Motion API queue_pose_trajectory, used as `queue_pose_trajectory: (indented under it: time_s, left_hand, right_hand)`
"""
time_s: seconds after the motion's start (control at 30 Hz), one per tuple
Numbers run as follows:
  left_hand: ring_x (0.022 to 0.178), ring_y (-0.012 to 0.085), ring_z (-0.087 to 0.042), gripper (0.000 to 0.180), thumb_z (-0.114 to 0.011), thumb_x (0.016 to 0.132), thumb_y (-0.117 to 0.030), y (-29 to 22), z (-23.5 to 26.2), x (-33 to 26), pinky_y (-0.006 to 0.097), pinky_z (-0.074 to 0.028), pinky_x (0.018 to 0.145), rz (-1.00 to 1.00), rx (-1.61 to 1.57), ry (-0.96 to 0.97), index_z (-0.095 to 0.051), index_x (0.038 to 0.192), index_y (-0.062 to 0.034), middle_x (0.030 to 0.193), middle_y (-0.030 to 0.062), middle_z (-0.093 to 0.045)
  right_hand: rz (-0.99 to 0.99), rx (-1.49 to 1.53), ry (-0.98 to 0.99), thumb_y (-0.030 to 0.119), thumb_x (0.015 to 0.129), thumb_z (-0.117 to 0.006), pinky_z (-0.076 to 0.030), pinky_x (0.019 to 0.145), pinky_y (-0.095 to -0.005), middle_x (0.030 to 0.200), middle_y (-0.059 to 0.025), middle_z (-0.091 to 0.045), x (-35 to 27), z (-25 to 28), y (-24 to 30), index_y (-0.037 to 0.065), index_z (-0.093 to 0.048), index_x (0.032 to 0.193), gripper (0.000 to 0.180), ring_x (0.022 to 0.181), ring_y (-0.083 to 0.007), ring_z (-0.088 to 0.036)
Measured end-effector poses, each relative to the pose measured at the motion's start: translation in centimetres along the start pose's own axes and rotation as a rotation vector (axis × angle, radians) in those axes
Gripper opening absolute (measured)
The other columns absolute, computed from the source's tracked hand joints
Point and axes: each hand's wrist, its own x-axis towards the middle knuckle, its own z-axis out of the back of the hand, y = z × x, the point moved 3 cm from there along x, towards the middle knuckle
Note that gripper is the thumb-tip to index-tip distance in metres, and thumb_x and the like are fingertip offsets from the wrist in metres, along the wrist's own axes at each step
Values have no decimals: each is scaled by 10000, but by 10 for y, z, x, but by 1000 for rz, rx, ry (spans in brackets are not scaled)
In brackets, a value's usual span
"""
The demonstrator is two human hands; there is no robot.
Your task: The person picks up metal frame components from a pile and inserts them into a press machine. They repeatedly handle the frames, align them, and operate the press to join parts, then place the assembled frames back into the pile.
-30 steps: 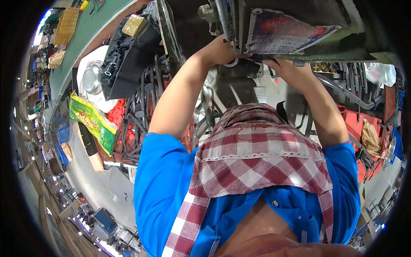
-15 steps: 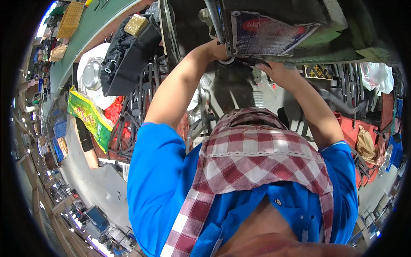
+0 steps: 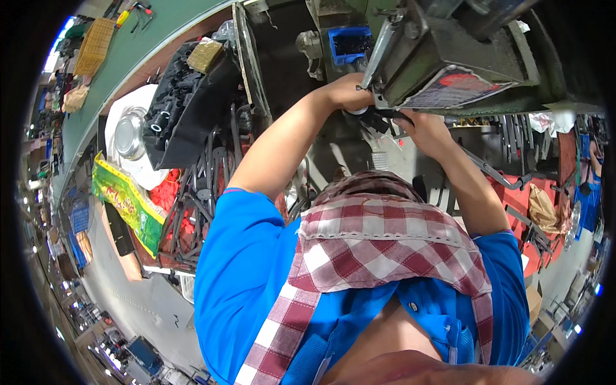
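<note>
- Head view: my left hand [image 3: 350,93] reaches up under the green machine [image 3: 462,51], its grip curled around a small dark part [image 3: 378,120] just below the housing; whether the fingers fully close on it I cannot tell, since the wrist hides them.
- My right hand [image 3: 427,131] meets the same part from the other side, fingers bent against it; that grip is also too hidden to call.
- The part sits between both hands, touching the machine's underside, right over the grey table [image 3: 346,154].
- Risk, as I judge it: I am working by feel, with the housing blocking my sight, so a finger could get pinched between part and metal edge.
- If either hand slackens, the part could drop toward the table or into the tangle of black hoses [image 3: 212,186] at my left.
- My checked scarf [image 3: 378,250] hangs close beneath my arms and could snag.
</note>
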Motion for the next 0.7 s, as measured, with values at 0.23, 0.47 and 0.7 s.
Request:
queue_pose_trajectory:
  time_s: [0.23,0.47,0.7]
  left_hand:
    - [954,338,-627,296,-569,827,-216,32,41,32,399,-482,824,-133,327,-127,-641,1021,-5,984,221,-656]
    - [1030,364,-621,249,-485,866,-104,63,81,83,418,-515,874,270,891,-469,-659,1000,13,1113,238,-616]
    - [1022,342,-651,249,-496,879,-115,46,93,106,408,-546,822,455,966,-317,-722,970,-66,1078,160,-676]
  right_hand:
    - [-74,44,71,299,914,-593,-467,776,-462,941,-232,-640,-3,-4,1,31,-644,1068,313,923,-422,-586]
    - [-207,-109,260,457,917,-543,-491,836,-518,1045,-249,-636,-4,-10,-5,104,-606,1161,434,992,-439,-594]
    - [-46,33,-7,488,918,-536,-513,780,-512,1080,-252,-620,-11,-20,-14,101,-554,1232,499,970,-431,-602]
